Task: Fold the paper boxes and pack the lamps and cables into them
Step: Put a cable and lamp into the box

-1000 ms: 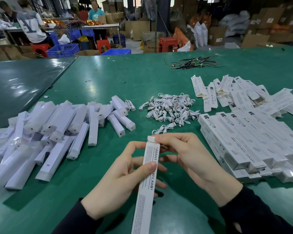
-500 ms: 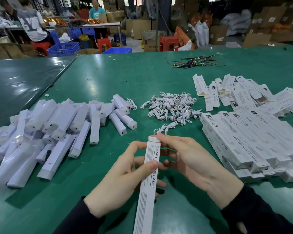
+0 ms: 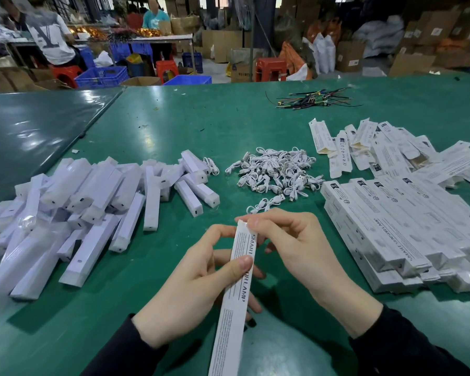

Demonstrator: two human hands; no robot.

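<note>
Head view: near the worktop's (image 3: 174,126) front edge, the left hand (image 3: 196,289) grips a long, slim paper box (image 3: 235,289) mid-length to steady it, while the right hand (image 3: 296,251) pinches its far end, probably tucking the flap. Smooth wrapped lamps (image 3: 87,202) heap left, coiled white cables (image 3: 274,172) lie centre, and flat printed cartons (image 3: 391,218) are stacked right, all within reach.

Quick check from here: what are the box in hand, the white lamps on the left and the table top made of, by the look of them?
Box: thin printed cardboard, matte, with sharp creased edges. Lamps: likely white plastic, smooth; some seem wrapped in clear film that glints. Table top: green sheet, probably rubber or vinyl, semi-gloss, mirroring the ceiling lights.
</note>
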